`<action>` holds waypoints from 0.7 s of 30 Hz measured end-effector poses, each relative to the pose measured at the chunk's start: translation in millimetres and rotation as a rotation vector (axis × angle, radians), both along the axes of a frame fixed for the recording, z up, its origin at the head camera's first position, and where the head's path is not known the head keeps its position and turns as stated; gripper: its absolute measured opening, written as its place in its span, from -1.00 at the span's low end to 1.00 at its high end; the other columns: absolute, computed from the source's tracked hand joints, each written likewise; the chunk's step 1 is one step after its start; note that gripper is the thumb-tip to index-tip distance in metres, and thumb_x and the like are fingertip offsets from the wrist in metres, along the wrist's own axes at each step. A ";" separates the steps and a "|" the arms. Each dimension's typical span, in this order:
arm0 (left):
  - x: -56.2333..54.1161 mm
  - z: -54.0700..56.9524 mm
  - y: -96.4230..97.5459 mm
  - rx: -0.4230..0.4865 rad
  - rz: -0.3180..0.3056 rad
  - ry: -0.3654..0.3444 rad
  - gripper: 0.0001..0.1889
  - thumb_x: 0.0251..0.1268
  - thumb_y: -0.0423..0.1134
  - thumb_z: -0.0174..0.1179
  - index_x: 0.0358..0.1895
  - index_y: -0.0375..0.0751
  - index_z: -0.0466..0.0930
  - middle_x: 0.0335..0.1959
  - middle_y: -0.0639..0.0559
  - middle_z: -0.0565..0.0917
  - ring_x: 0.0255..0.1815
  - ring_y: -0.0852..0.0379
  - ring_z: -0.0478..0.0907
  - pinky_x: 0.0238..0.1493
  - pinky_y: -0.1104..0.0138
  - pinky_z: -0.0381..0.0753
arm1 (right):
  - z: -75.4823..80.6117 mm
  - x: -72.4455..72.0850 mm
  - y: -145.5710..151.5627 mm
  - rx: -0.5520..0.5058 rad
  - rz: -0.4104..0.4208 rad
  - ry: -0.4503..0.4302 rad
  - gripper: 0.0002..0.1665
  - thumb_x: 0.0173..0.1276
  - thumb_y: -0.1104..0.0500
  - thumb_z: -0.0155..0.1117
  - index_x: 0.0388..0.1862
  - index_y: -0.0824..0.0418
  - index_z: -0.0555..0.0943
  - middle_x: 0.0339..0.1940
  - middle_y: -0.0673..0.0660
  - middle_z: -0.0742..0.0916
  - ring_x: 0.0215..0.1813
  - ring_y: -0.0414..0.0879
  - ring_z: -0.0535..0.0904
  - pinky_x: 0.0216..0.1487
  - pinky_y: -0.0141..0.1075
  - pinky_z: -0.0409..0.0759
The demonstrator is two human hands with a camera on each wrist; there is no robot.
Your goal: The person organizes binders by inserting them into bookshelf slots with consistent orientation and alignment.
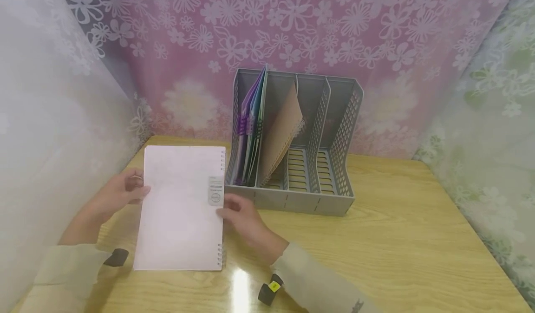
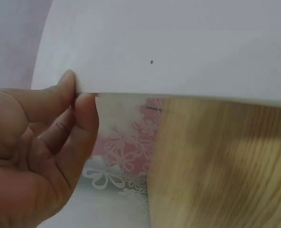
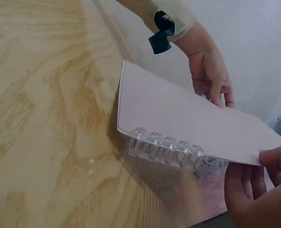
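Observation:
A pale pink loose-leaf notebook [image 1: 179,211] is held up over the table, its clear ring binding along the right edge. My left hand [image 1: 121,192] pinches its left edge, thumb on the cover and fingers beneath, as the left wrist view shows at the notebook [image 2: 178,52]. On the opposite side my right hand [image 1: 246,222] pinches the ringed edge between the two groups of rings, near a grey printed label [image 1: 215,191]. The right wrist view shows the clear rings [image 3: 164,147] below the cover and the right thumb on top.
Behind the notebook stands a grey file rack [image 1: 313,204] with several slots. Its leftmost slot holds purple and green binders [image 1: 251,127]; a brown spiral notebook [image 1: 282,136] leans in the one beside it. Flowered curtains [image 1: 292,34] surround the wooden table [image 1: 397,248].

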State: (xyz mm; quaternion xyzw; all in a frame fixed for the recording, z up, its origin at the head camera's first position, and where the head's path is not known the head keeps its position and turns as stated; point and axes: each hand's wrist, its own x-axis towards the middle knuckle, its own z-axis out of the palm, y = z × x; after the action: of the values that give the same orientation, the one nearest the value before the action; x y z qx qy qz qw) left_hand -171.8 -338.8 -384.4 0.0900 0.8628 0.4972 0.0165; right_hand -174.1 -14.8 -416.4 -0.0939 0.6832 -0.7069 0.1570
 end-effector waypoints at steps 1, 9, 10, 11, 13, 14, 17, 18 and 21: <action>0.7 1.5 1.2 0.000 0.000 0.029 -0.60 0.40 -0.39 0.14 0.15 -0.55 0.25 -0.22 0.01 0.56 -0.25 0.35 0.55 -0.24 0.31 0.70 | 0.3 0.1 1.2 -0.009 0.014 0.004 -0.55 0.23 0.37 0.29 0.14 0.29 0.59 -0.04 0.16 0.70 -0.05 -0.06 0.62 0.02 -0.25 0.65; 3.6 10.3 9.2 0.026 0.000 0.160 -0.76 0.37 -0.41 0.16 0.02 -0.32 0.38 -0.26 0.23 0.60 -0.24 0.35 0.58 -0.30 0.36 0.69 | 9.2 2.6 20.4 0.140 0.212 0.189 -0.50 0.47 0.23 0.13 0.37 0.16 0.42 0.14 0.22 0.66 -0.05 0.01 0.69 -0.07 -0.25 0.69; 3.6 11.2 10.2 0.027 -0.001 0.167 -0.75 0.37 -0.41 0.17 0.03 -0.32 0.38 -0.25 0.23 0.58 -0.23 0.35 0.58 -0.30 0.36 0.69 | 9.5 2.3 22.7 0.149 0.230 0.207 -0.49 0.49 0.22 0.11 0.39 0.15 0.40 0.14 0.23 0.66 -0.06 0.01 0.70 -0.08 -0.25 0.70; 3.9 12.2 11.4 0.028 -0.001 0.174 -0.75 0.37 -0.41 0.17 0.03 -0.34 0.37 -0.25 0.23 0.57 -0.23 0.35 0.57 -0.30 0.36 0.70 | 9.3 1.6 24.7 0.152 0.245 0.221 -0.49 0.50 0.22 0.09 0.41 0.15 0.38 0.12 0.26 0.67 -0.08 0.02 0.71 -0.09 -0.24 0.70; 4.4 14.0 13.5 0.027 0.003 0.181 -0.73 0.37 -0.41 0.17 0.04 -0.37 0.36 -0.24 0.23 0.57 -0.22 0.37 0.57 -0.29 0.37 0.70 | 9.1 0.1 28.3 0.144 0.270 0.230 -0.49 0.51 0.22 0.07 0.41 0.17 0.36 0.10 0.29 0.67 -0.12 0.05 0.72 -0.10 -0.21 0.71; 4.6 14.8 14.6 0.029 0.005 0.180 -0.73 0.37 -0.41 0.16 0.04 -0.39 0.36 -0.24 0.23 0.57 -0.21 0.37 0.57 -0.29 0.37 0.70 | 9.1 -0.7 29.9 0.131 0.281 0.231 -0.49 0.51 0.24 0.07 0.41 0.19 0.36 0.09 0.31 0.67 -0.13 0.07 0.72 -0.11 -0.19 0.71; 5.6 16.7 17.5 0.039 0.002 0.189 -0.71 0.37 -0.42 0.16 0.07 -0.43 0.35 -0.23 0.25 0.57 -0.20 0.38 0.57 -0.28 0.40 0.69 | 9.9 -3.2 34.8 0.104 0.306 0.223 -0.49 0.50 0.26 0.08 0.40 0.22 0.36 0.07 0.35 0.67 -0.16 0.10 0.73 -0.13 -0.17 0.72; 5.8 17.1 18.5 0.044 0.002 0.197 -0.71 0.37 -0.43 0.16 0.07 -0.44 0.36 -0.23 0.26 0.58 -0.20 0.38 0.57 -0.28 0.40 0.69 | 10.7 -4.1 36.6 0.092 0.315 0.217 -0.48 0.49 0.26 0.09 0.40 0.22 0.37 0.08 0.36 0.67 -0.16 0.11 0.73 -0.14 -0.16 0.72; 5.6 17.8 22.4 0.076 -0.007 0.234 -0.72 0.35 -0.47 0.16 0.06 -0.43 0.38 -0.24 0.26 0.59 -0.20 0.38 0.58 -0.29 0.41 0.69 | 12.9 -6.8 42.6 0.069 0.332 0.203 -0.48 0.48 0.27 0.12 0.39 0.21 0.39 0.08 0.35 0.67 -0.15 0.12 0.73 -0.14 -0.10 0.72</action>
State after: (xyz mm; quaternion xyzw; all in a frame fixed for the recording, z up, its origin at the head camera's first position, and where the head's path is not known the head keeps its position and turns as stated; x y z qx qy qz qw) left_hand -166.2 -316.4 -366.6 0.1512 0.8389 0.5157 -0.0862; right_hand -180.8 27.8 -403.5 -0.2708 0.6944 -0.6345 0.2047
